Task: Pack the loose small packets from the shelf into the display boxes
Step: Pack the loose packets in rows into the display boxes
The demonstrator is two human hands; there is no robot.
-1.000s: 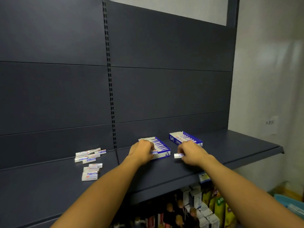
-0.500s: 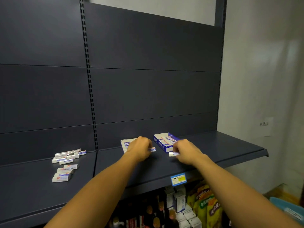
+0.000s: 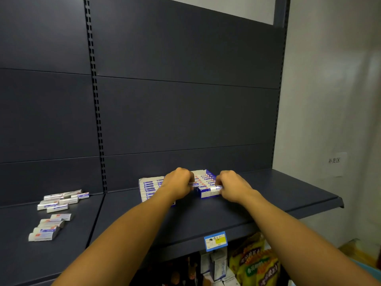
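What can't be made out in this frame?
- Left hand fingertips and grip: curled away, head view.
- Left box: near right part behind the left forearm.
- Right box fill: partly behind both hands.
- Packet in right hand: print too small.
- Price tag: blurred.

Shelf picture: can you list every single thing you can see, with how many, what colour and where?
display boxes: two, blue and white, mid-shelf; left box, right box, both hold packets
loose small packets: about a dozen, white with blue or red marks, left part of shelf, in two clusters
packet in right hand: one, white and blue, at the right box's front
shelf: one, dark grey, with back panels
price tag: one, blue and yellow, on the shelf's front edge
goods below: yellow bags and white cartons, count unclear
wall notice: one, white, right wall
left hand: curled at the right box
right hand: pinching the packet
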